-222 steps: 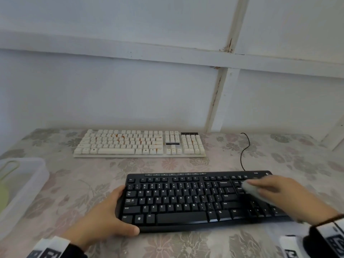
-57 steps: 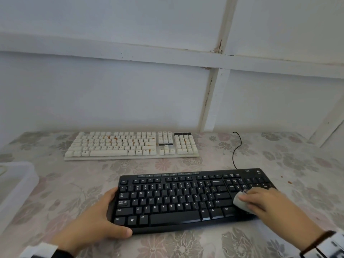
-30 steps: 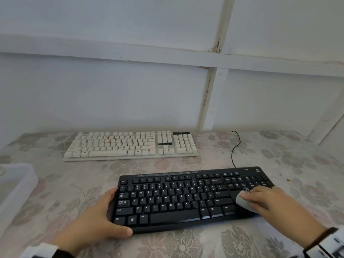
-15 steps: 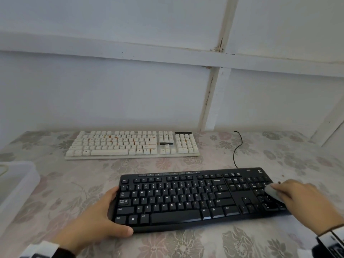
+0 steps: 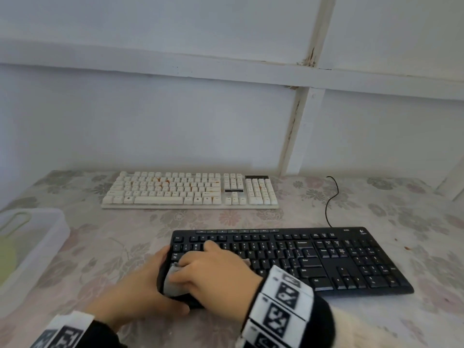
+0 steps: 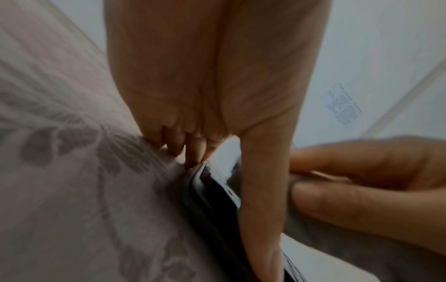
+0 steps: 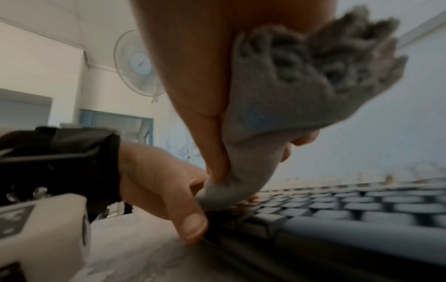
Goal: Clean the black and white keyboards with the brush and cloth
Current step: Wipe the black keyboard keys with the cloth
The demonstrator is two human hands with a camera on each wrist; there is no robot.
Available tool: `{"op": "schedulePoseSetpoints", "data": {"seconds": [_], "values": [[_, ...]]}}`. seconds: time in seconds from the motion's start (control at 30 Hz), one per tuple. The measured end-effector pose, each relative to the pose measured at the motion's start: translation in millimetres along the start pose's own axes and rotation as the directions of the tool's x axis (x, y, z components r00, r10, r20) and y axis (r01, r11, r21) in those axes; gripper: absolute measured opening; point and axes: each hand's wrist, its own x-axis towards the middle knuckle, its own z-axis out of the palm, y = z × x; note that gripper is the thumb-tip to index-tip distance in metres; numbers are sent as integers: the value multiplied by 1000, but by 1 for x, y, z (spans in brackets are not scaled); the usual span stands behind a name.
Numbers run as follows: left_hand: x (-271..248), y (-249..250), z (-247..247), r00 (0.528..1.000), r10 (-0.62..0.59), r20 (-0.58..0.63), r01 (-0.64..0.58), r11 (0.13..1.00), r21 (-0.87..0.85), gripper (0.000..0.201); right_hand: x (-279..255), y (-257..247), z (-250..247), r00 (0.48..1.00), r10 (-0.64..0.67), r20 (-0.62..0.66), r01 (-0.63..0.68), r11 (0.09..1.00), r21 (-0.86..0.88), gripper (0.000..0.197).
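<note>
The black keyboard (image 5: 313, 259) lies near me on the flowered tablecloth. My left hand (image 5: 148, 287) grips its left end, thumb along the front edge and fingers curled round the side, as the left wrist view shows at the keyboard's edge (image 6: 212, 200). My right hand (image 5: 213, 268) holds a bunched grey cloth (image 5: 173, 282) pressed on the leftmost keys, right beside the left hand. In the right wrist view the cloth (image 7: 277, 106) hangs from the palm down onto the keys (image 7: 337, 208). The white keyboard (image 5: 190, 190) lies farther back, with orange stains on some keys.
A translucent plastic box (image 5: 42, 244) stands at the left table edge with a green item (image 5: 15, 221) inside. The black keyboard's cable (image 5: 330, 204) curls toward the wall at the back right. The wall runs just behind the white keyboard.
My right hand has swept the cloth from the number pad at the right end across to the left end of the black keyboard. The left hand keeps its grip.
</note>
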Motion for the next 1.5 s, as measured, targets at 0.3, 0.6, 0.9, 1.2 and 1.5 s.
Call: {"op": "schedulePoseSetpoints", "data": {"seconds": [0.3,0.6,0.9,1.2,1.5], "values": [[-4,5,-1,999,-46,7,46,997,-62,112,-3,-2,-1,994,-92,61,97,992,-86,23],[-7,-1,-3,995,-92,23,95,984,-153,114,-57,47,6,992,23,128,0,984,-181,36],[-10,8,-2,997,-70,27,73,982,-177,104,-111,82,-24,937,267,227,-238,960,-148,37],[-9,4,-3,998,-55,35,57,995,-76,112,-34,41,-15,998,21,60,-23,999,33,22],[-4,6,-3,997,-66,30,66,998,-11,113,5,-6,-13,985,-107,132,120,989,-87,21]]}}
